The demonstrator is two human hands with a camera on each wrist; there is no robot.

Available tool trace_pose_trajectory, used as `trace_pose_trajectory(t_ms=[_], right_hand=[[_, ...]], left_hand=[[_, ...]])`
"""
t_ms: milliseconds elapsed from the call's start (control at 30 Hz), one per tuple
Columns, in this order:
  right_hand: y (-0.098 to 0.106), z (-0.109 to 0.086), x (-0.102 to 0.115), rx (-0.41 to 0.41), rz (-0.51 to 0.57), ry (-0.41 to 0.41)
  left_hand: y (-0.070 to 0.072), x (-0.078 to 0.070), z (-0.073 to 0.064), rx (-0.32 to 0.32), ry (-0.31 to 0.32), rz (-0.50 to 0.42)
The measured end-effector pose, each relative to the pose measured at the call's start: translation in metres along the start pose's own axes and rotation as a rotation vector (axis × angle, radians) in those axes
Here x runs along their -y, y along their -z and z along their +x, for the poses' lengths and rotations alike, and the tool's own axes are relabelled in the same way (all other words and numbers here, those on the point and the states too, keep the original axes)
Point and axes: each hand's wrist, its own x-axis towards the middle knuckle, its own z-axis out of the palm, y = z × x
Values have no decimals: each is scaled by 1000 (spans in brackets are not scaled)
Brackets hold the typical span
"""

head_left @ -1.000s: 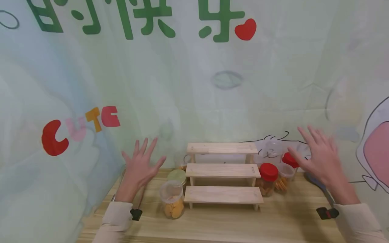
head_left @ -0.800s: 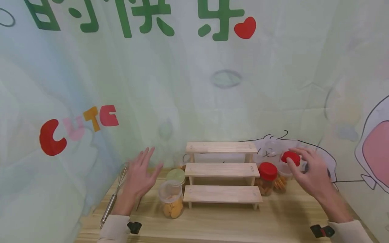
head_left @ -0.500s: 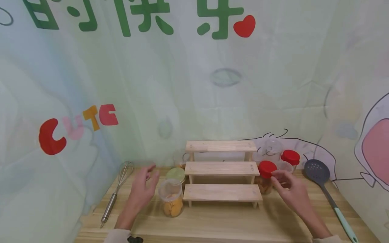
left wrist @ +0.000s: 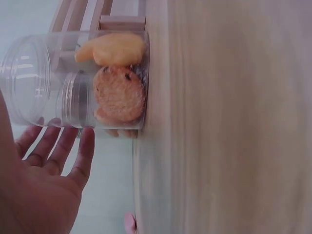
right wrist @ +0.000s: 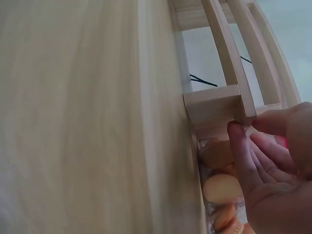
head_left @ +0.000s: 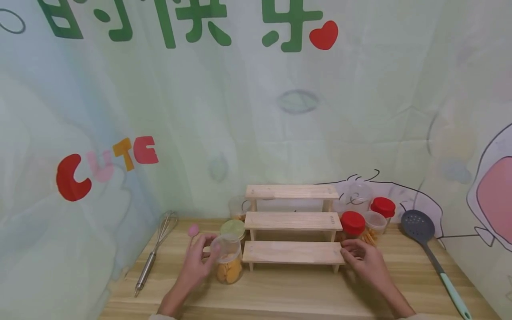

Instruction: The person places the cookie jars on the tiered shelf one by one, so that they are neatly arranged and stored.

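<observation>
In the head view, a three-step wooden display stand (head_left: 294, 252) is at the centre of the table. My right hand (head_left: 368, 262) pinches the right end of its lowest step, thumb and finger at the corner in the right wrist view. On the left, my left hand (head_left: 198, 258) is beside a clear plastic jar (head_left: 229, 271) of orange-yellow biscuits. In the left wrist view, my relaxed left fingers (left wrist: 85, 146) reach the jar's side; the thumb is hidden there. Behind it is a jar with a green lid (head_left: 234, 227). A red-lidded jar (head_left: 353, 222) is right behind my right hand.
A whisk (head_left: 151, 262) lies at the far left, with a pink-ended stick (head_left: 194, 230) nearer the jars. Behind the right hand stand another red-lidded jar (head_left: 383, 207) and a clear tub (head_left: 374, 222). A slotted skimmer (head_left: 418, 225) lies far right. A printed curtain hangs behind.
Both hands have come down from raised and spread. The left moved in to the biscuit jar; the right passed the red lids and took hold of the lowest step's end.
</observation>
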Motion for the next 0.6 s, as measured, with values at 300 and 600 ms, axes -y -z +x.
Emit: trace_pose_trajectory(t_ms=[300, 600], right_hand=[[-2, -2, -2, 31, 72, -149], [0, -2, -3, 77, 27, -189]], left_hand=[[-1, -5, -8, 66, 107, 102], [2, -13, -9, 69, 126, 100]])
